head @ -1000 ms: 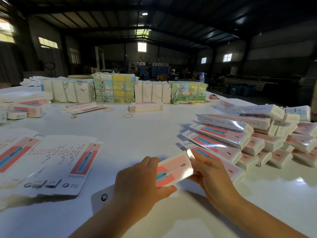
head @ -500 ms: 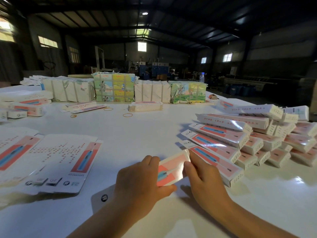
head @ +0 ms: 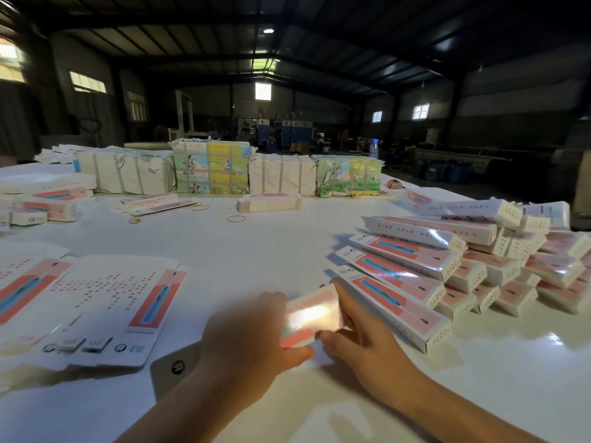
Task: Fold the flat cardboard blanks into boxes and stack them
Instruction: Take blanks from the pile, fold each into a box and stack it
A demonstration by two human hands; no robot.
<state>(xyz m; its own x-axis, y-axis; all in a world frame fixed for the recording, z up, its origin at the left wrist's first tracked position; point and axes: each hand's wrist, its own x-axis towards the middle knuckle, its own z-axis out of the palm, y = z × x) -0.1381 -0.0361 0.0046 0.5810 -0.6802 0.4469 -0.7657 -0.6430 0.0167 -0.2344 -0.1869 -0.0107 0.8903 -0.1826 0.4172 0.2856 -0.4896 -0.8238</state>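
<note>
Hands grip one pink-and-white box low over the white bench: left hand clasps its near end, right hand pinches its right edge, touching the stack of folded boxes. Flat blanks lie left. Glare blurs the box's print.

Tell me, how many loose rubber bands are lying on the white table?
3 that I can make out: one rubber band near the middle, another just left of it by the flat blanks, and a smaller one farther left. Others may be hidden behind stacks.
</note>
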